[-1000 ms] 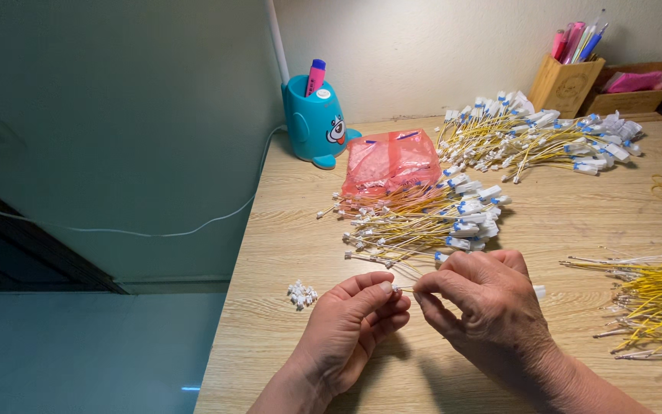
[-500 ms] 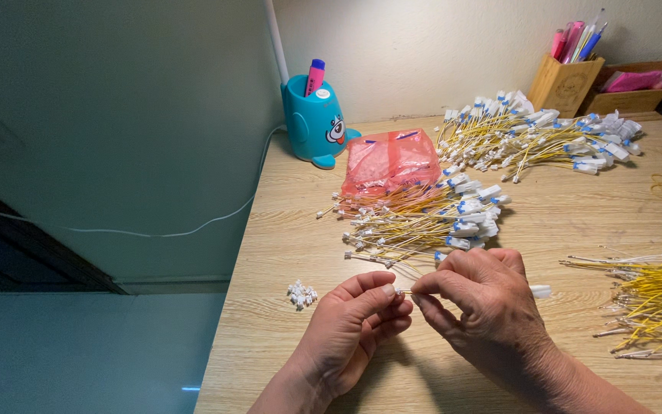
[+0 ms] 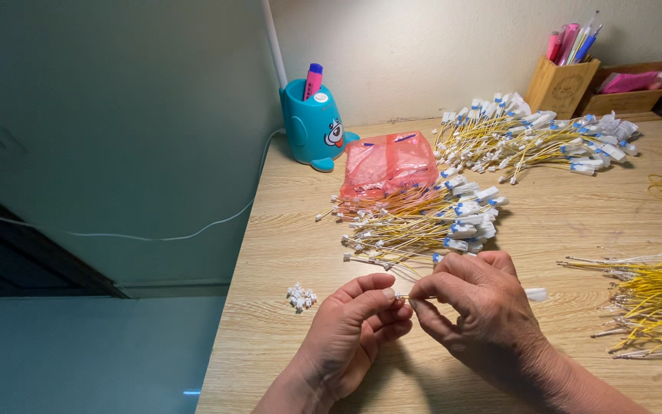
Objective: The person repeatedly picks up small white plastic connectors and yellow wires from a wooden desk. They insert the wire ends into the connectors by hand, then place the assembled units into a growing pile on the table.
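My left hand (image 3: 354, 326) and my right hand (image 3: 480, 310) meet over the near part of the wooden desk (image 3: 561, 222). Together they pinch one thin yellow wire (image 3: 411, 297) between fingertips; its white tag end (image 3: 535, 294) sticks out past my right hand. Just beyond my hands lies a pile of yellow wires with white and blue tags (image 3: 423, 218). A small heap of tiny white connectors (image 3: 300, 297) sits left of my left hand.
A second wire pile (image 3: 530, 138) lies at the back, a third (image 3: 653, 295) at the right. A pink plastic bag (image 3: 388, 162), a teal whale-shaped pen holder (image 3: 313, 126), a wooden pen box (image 3: 561, 84), a rubber band (image 3: 660, 186) and a white cable along the wall (image 3: 155, 234) are around.
My fingers have shifted slightly on the wire; my hands stay in the same place. Nothing else has moved.
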